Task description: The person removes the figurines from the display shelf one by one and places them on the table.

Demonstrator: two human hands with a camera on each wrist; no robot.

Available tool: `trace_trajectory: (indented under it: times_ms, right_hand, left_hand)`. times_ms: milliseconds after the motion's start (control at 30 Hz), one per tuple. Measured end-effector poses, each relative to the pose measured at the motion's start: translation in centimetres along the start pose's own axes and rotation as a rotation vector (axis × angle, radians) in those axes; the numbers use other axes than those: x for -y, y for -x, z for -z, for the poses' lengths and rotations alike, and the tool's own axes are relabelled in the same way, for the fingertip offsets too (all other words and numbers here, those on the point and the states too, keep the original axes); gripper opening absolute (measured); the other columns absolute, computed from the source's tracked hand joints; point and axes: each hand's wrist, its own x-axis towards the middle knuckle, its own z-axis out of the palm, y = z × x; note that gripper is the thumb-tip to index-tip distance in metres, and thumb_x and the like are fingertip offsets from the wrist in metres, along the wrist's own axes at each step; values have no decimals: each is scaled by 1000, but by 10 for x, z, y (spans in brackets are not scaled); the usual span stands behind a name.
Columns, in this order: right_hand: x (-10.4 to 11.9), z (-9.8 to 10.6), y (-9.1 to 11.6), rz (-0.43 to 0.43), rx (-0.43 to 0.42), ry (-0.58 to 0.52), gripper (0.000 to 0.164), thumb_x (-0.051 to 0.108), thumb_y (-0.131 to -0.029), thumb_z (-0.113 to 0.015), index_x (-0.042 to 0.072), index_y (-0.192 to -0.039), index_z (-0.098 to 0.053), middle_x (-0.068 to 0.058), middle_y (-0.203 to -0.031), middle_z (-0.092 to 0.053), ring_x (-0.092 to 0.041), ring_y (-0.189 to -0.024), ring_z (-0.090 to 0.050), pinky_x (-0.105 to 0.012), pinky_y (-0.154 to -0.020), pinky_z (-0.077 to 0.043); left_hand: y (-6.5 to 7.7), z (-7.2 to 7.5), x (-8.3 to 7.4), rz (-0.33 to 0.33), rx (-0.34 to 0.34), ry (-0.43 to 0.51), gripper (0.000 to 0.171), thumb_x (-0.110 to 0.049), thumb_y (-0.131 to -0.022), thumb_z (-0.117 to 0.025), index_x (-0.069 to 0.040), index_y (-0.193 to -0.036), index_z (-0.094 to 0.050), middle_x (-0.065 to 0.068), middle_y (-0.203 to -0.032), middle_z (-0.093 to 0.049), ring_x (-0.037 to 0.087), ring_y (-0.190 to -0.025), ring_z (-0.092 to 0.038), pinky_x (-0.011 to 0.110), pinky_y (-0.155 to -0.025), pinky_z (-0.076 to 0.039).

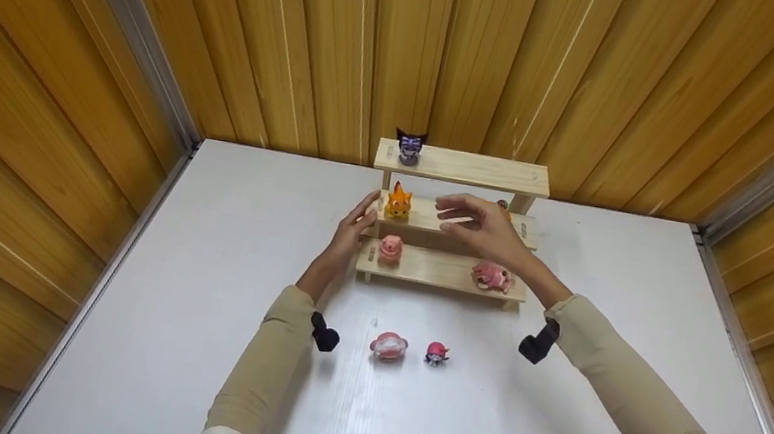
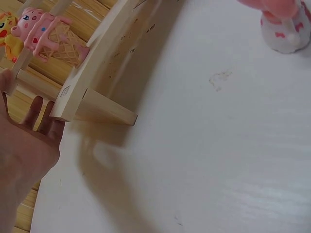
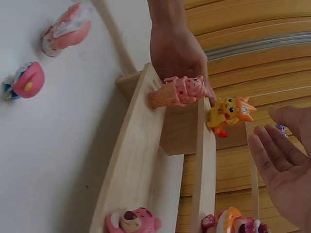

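Note:
My left hand [image 1: 348, 233] rests its extended fingers against the left end of a three-tier wooden display shelf [image 1: 469, 171]. In the head view my right hand [image 1: 487, 230] hovers before the middle tier, fingers loosely bent, holding nothing. Beside the left fingers stands a yellow figurine with an orange pointed hood [image 1: 398, 203]. Below it is a pink bear figurine on an ice-cream cone [image 2: 53, 36]. A pink bear figurine [image 1: 491, 276] lies at the lower tier's right. An orange-and-pink figurine [image 3: 235, 222] on the middle tier is mostly hidden behind the right hand in the head view.
A dark purple figurine with pointed ears [image 1: 410, 147] stands on the top tier's left. On the white table [image 1: 186, 355], in front of the shelf, are a pink-and-white figurine [image 1: 389, 347] and a pink-capped figurine [image 1: 437, 353]. Wood-patterned walls [image 1: 411, 46] enclose the table.

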Motion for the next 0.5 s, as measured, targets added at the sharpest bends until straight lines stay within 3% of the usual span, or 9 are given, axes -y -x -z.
trace_trajectory:
  times_ms: [133, 333, 500]
  right_hand:
    - [6, -1, -18, 6, -53, -9, 35, 0, -94, -70, -9, -128, -64, -26, -129, -67, -42, -118, -66, -26, -94, -57]
    - [9, -5, -42, 12, -117, -59, 37, -3, -94, -69, -7, -130, -63, -30, -130, -64, -42, -119, -65, -22, -93, -56]
    - [10, 1, -56, -7, -152, -13, 38, -3, -94, -69, -6, -131, -63, -31, -130, -64, -41, -116, -66, -18, -87, -56]
  left_hand:
    - [1, 3, 1, 7, 3, 18, 53, -32, -111, -40, -25, -163, -30, 6, -171, -21, 38, -149, -34, 57, -121, -29]
    - [4, 7, 1, 5, -5, 17, 53, -34, -111, -41, -27, -162, -30, 4, -171, -22, 37, -148, -36, 57, -121, -31]
    - [5, 6, 1, 14, -8, 9, 53, -34, -111, -41, -26, -162, -30, 6, -171, -23, 38, -147, -37, 57, -121, -30]
